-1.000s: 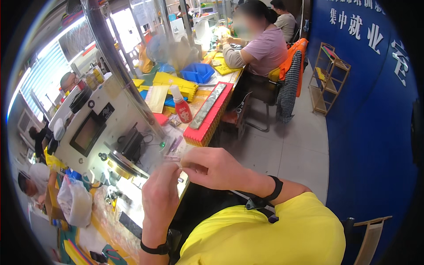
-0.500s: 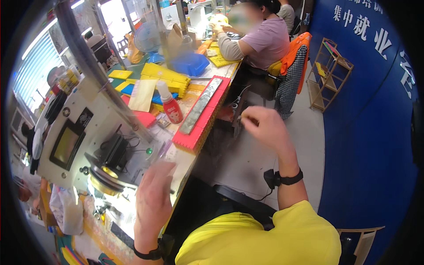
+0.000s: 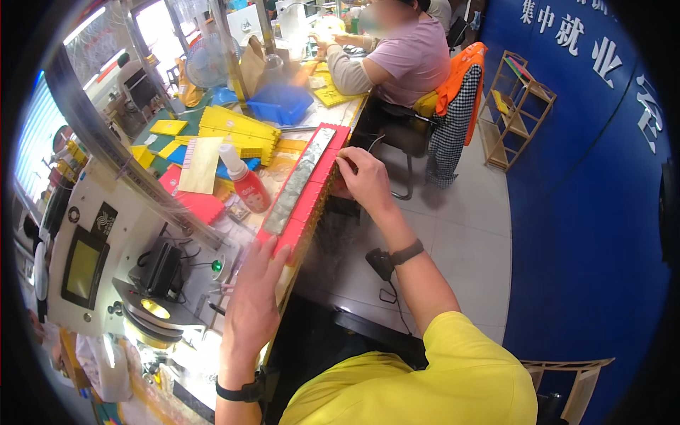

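A long stack of red notched panels (image 3: 325, 173) lies along the table's front edge, with a grey, mottled strip (image 3: 296, 185) on top. My left hand (image 3: 255, 301) has its fingers stretched out over the near end of the stack, seeming to touch it. Beside the stack's right edge, my right hand (image 3: 368, 183) has thumb and fingers pinched together. Whatever may be between those fingertips is too small to make out. A red bottle with a white cap (image 3: 249, 188) stands left of the stack.
A white machine with a small screen (image 3: 86, 273) and a lit wheel fills the left. Yellow notched panels (image 3: 239, 132) and a blue bin (image 3: 281, 104) lie farther back. A co-worker (image 3: 411, 53) sits beyond, by a draped chair (image 3: 457, 106). A wooden shelf (image 3: 517, 113) stands right.
My right hand has moved left, from over the floor to the red stack's edge. My left hand has reached forward onto the stack's near end. The view has shifted slightly.
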`<state>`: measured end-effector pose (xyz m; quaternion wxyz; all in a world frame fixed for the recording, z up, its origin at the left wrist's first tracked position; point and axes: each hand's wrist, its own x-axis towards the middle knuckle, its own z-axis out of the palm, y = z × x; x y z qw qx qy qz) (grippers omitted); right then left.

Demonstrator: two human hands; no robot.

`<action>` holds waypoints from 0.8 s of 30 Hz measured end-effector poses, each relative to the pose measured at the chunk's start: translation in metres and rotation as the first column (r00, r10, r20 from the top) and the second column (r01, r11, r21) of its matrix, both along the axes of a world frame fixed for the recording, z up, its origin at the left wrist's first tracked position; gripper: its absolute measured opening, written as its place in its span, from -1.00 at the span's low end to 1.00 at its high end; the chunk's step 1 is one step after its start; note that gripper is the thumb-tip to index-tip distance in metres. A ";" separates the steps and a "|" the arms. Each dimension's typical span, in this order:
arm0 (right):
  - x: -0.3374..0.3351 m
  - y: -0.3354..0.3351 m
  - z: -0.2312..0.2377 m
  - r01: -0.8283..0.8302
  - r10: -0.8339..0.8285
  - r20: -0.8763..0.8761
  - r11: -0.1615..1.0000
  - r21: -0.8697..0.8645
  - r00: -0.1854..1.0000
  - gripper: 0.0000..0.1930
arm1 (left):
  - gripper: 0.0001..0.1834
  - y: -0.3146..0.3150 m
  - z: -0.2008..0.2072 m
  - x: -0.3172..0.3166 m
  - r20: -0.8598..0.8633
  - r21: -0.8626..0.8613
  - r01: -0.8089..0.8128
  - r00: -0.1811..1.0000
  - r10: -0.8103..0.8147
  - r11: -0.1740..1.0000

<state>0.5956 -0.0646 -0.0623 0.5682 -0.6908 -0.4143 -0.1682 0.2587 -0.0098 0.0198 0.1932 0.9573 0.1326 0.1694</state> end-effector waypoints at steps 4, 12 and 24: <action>0.002 0.000 0.000 0.021 -0.021 0.006 0.999 -0.046 1.000 -0.86 | -0.17 -0.001 0.004 0.002 -0.012 0.012 -0.003 1.000 0.003 1.000; -0.001 0.002 -0.002 0.113 -0.093 0.149 0.985 -0.132 0.984 -0.89 | -0.19 0.003 -0.006 -0.001 0.033 0.011 0.005 0.999 -0.005 1.000; -0.010 -0.028 0.008 0.230 -0.174 0.240 0.946 -0.230 0.955 -0.80 | -0.17 0.007 -0.022 -0.010 0.061 -0.018 -0.004 0.998 0.006 1.000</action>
